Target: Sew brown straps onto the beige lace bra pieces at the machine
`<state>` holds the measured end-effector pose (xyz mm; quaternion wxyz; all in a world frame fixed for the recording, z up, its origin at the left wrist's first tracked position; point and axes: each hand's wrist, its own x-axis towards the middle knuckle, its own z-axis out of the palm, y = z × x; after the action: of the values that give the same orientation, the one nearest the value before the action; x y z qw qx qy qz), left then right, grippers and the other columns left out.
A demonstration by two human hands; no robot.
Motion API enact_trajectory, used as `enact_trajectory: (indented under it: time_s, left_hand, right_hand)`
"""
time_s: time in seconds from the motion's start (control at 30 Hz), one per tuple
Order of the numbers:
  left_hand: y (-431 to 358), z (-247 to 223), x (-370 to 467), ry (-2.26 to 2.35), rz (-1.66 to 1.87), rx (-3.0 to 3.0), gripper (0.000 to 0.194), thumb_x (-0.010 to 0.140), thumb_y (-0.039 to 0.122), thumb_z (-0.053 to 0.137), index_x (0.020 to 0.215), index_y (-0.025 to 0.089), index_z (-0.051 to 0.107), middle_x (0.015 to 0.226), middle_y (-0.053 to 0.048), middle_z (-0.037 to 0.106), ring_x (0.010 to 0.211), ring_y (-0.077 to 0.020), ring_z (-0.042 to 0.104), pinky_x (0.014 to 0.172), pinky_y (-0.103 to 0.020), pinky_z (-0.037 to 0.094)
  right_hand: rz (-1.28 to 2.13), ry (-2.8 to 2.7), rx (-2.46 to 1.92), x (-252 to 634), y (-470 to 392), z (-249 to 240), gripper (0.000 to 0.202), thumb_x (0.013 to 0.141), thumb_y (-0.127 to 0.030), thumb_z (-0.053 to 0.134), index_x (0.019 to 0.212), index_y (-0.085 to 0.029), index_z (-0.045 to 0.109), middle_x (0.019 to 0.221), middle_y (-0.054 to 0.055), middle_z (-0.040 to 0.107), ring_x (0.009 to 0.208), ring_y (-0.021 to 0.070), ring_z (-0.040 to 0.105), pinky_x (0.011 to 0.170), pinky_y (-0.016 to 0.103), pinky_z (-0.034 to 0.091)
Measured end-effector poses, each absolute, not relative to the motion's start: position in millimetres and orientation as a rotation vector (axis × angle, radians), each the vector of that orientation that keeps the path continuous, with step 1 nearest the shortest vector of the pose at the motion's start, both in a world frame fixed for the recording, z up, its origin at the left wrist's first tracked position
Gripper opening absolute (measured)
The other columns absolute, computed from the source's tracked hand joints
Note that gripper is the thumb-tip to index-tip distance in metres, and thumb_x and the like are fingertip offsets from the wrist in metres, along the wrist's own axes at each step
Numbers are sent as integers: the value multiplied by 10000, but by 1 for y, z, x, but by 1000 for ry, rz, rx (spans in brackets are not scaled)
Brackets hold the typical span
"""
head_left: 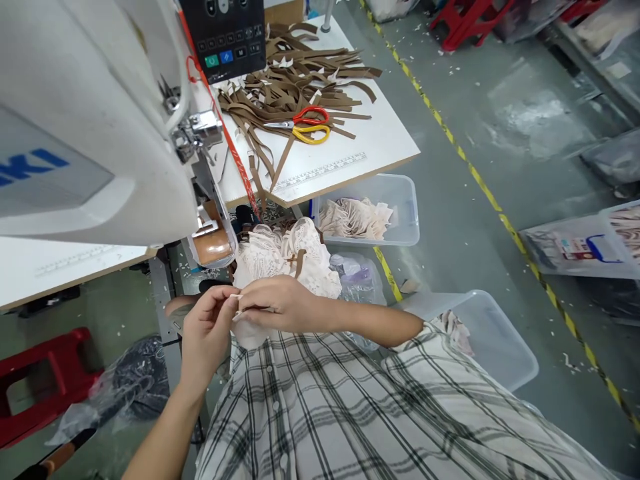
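Note:
Both of my hands meet in front of my shirt, below the sewing machine (100,127). My left hand (207,330) pinches the edge of a small white fabric piece (250,331) between thumb and forefinger. From the other side, my right hand (283,305) grips the same piece with its fingers bent; the piece hangs under the fingers. Just beyond my hands lies a heap of white lace fabric (310,257), with a short brown strap (300,262) on it. The machine's narrow arm end (213,243) is above and slightly left of the hands.
Brown straps (300,80) and red-and-yellow scissors (310,125) lie on the white table (385,143). Clear bins (411,213) with fabric stand at the right. A red stool (60,373) is at the lower left. Yellow-black tape (465,157) crosses the floor.

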<state>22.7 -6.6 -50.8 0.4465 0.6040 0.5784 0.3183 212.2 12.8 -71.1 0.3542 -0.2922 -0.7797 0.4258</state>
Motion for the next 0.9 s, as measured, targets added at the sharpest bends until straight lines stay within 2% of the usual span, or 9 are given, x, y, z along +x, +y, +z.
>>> enact_trajectory:
  time_s: [0.2, 0.27, 0.4, 0.53, 0.67, 0.77, 0.9]
  left_hand:
    - [-3, -48, 17, 1453, 795, 1769, 149, 925, 274, 592, 812, 187, 636, 745, -8, 644, 665, -120, 586, 611, -232, 470]
    - [-3, -51, 15, 1426, 850, 1766, 142, 931, 264, 589, 826, 187, 645, 777, -19, 662, 695, -123, 600, 624, -233, 476]
    - [-7, -55, 13, 1356, 908, 1687, 124, 952, 253, 569, 925, 193, 674, 893, -48, 698, 814, -143, 642, 696, -252, 508]
    - [-8, -52, 12, 1431, 925, 1821, 126, 955, 239, 561, 938, 196, 678, 839, -34, 692, 762, -136, 639, 670, -250, 508]
    - [-6, -45, 10, 1302, 959, 2119, 112, 935, 177, 583, 977, 203, 684, 844, -27, 726, 750, -123, 670, 661, -226, 520]
    - [-4, -39, 8, 1225, 966, 2246, 105, 918, 151, 608, 980, 194, 681, 867, -33, 753, 763, -122, 696, 670, -213, 530]
    - [-3, -33, 7, 1200, 939, 2299, 100, 904, 124, 624, 974, 173, 676, 845, -29, 763, 724, -110, 699, 640, -192, 518]
  right_hand:
    - [1175, -1990, -803, 211, 12, -63, 208, 985, -293, 508, 902, -193, 670, 900, 44, 724, 868, 147, 661, 805, 261, 503]
    - [1207, -1949, -830, 209, 11, -64, 190, 974, -271, 525, 888, -197, 677, 876, 36, 725, 842, 144, 661, 781, 257, 500]
    - [1270, -1862, -886, 208, 12, -68, 159, 959, -271, 559, 958, -207, 705, 952, 37, 744, 872, 147, 678, 781, 257, 501]
    - [1205, -1841, -1075, 214, 23, -62, 180, 961, -323, 567, 922, -226, 713, 871, 17, 736, 798, 146, 663, 719, 251, 470]
    - [1010, -2039, -1159, 218, 37, -47, 193, 969, -315, 546, 908, -224, 705, 786, 14, 695, 742, 139, 609, 678, 249, 402]
    - [1110, -2112, -1065, 217, 43, -39, 191, 957, -302, 553, 865, -212, 693, 699, -9, 641, 655, 115, 550, 629, 233, 369]
    - [1287, -2097, -1052, 217, 44, -32, 201, 930, -268, 568, 780, -191, 677, 588, -45, 486, 574, 87, 446, 574, 220, 325]
